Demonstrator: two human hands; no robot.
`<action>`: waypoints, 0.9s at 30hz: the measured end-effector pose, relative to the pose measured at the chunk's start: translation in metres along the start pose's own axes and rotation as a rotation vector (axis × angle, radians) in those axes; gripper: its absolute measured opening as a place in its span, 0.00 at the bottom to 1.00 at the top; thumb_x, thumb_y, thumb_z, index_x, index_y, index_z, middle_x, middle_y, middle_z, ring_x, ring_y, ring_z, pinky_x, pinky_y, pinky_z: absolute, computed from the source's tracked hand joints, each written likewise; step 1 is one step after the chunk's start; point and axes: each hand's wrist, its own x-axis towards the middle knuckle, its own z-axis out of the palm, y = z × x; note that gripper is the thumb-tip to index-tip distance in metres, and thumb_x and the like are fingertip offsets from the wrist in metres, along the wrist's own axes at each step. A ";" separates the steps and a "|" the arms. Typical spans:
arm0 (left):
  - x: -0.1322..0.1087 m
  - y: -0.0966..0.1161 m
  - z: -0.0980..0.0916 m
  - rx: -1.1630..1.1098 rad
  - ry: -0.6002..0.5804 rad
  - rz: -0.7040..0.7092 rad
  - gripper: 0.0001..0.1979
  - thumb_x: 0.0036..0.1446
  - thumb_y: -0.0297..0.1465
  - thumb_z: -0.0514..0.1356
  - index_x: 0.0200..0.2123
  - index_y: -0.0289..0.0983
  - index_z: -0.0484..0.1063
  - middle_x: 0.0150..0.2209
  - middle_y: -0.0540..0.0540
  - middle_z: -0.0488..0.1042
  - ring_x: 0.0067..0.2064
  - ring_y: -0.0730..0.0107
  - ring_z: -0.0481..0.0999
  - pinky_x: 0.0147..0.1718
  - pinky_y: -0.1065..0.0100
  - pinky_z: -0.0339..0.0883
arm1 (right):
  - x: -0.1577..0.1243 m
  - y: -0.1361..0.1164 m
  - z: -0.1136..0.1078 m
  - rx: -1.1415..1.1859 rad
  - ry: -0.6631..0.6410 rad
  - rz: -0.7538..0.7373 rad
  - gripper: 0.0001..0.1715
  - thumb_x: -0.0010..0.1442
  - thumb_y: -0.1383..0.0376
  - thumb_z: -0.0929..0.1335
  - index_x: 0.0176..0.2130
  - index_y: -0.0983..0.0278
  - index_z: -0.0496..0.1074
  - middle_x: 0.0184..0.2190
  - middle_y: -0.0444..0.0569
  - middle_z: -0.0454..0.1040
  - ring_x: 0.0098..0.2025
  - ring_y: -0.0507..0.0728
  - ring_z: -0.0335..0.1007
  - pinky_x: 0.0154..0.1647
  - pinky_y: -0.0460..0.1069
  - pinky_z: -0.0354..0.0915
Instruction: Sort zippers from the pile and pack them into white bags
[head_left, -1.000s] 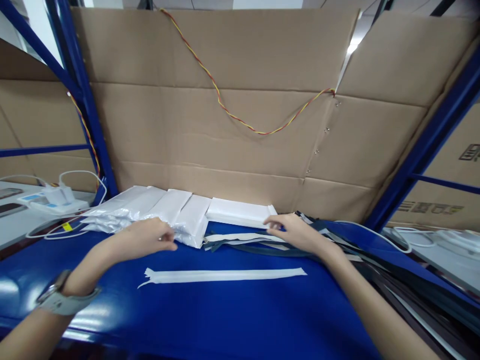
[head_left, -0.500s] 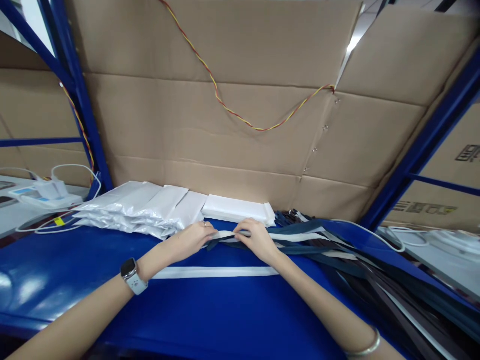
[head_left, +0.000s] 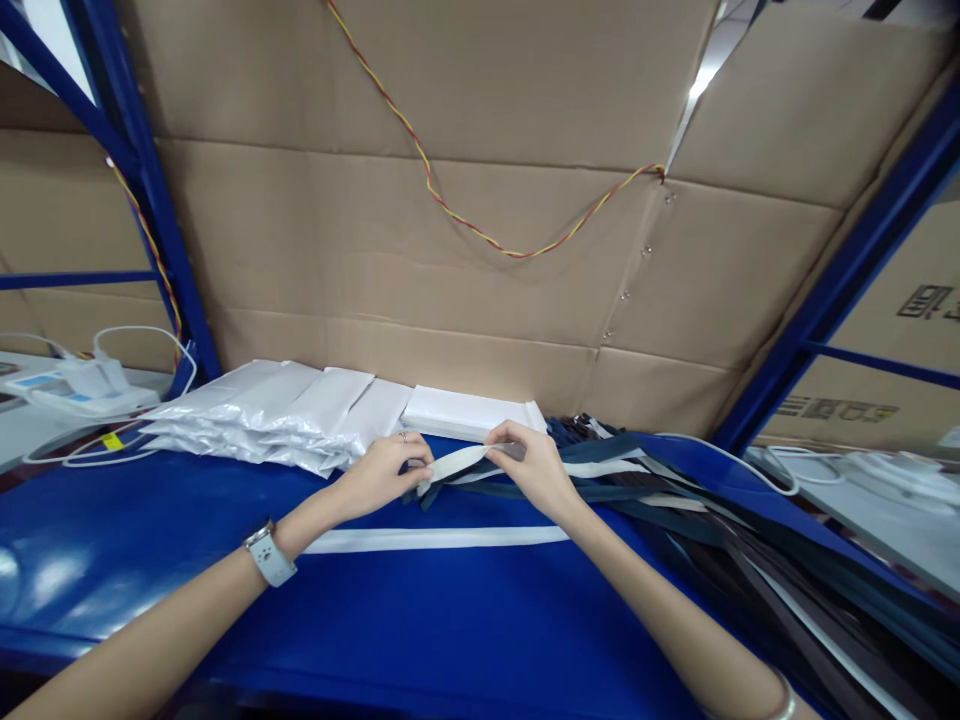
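Observation:
A pale fabric strip (head_left: 459, 461) runs between my two hands over the blue table. My left hand (head_left: 384, 470) pinches its left end, near the tips of some dark strips. A short way to the right, my right hand (head_left: 531, 465) grips the same strip between thumb and fingers. Its length beyond my right hand merges with a pile of dark green, brown and white strips (head_left: 720, 530). Closer to me, a separate white strip (head_left: 435, 539) lies flat and straight across the table, its right end passing behind my right forearm.
White plastic packages (head_left: 277, 410) are stacked at the back left, beside a flat white stack (head_left: 472, 410). A cardboard wall (head_left: 450, 250) with a twisted red-yellow wire closes off the back. Blue frame posts (head_left: 142, 180) stand at both sides. White cables (head_left: 120, 455) lie at far left.
My right hand has lifted slightly and moved right, raising the pale strip and turning its broad face toward me. My left hand has rolled a little, still pinching the end.

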 end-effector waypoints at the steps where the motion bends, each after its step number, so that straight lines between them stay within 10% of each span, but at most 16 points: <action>1: 0.001 0.002 -0.001 -0.038 0.032 -0.016 0.10 0.58 0.34 0.53 0.31 0.37 0.72 0.34 0.46 0.71 0.37 0.68 0.69 0.39 0.67 0.60 | 0.000 0.002 -0.001 0.003 0.009 0.010 0.02 0.54 0.67 0.66 0.32 0.63 0.70 0.31 0.45 0.73 0.36 0.55 0.68 0.41 0.50 0.60; 12: -0.001 0.012 0.006 -0.552 0.083 -0.241 0.12 0.58 0.39 0.53 0.36 0.36 0.65 0.22 0.54 0.61 0.23 0.77 0.61 0.21 0.75 0.53 | -0.014 -0.033 0.015 -0.056 -0.111 -0.118 0.08 0.55 0.62 0.68 0.35 0.63 0.68 0.31 0.46 0.69 0.33 0.54 0.64 0.36 0.48 0.60; 21: -0.007 0.037 0.015 -0.344 0.117 -0.079 0.11 0.62 0.34 0.47 0.33 0.36 0.65 0.25 0.52 0.65 0.27 0.74 0.62 0.27 0.72 0.55 | -0.026 -0.033 0.045 0.344 -0.282 0.147 0.11 0.59 0.60 0.64 0.30 0.65 0.68 0.27 0.46 0.72 0.29 0.52 0.68 0.32 0.46 0.62; 27: -0.007 0.038 0.008 -0.077 0.210 0.035 0.10 0.63 0.31 0.46 0.40 0.38 0.67 0.31 0.50 0.71 0.30 0.73 0.68 0.32 0.71 0.59 | -0.016 -0.036 0.026 -0.025 -0.223 -0.074 0.07 0.59 0.66 0.63 0.29 0.64 0.68 0.26 0.45 0.71 0.29 0.52 0.65 0.32 0.46 0.58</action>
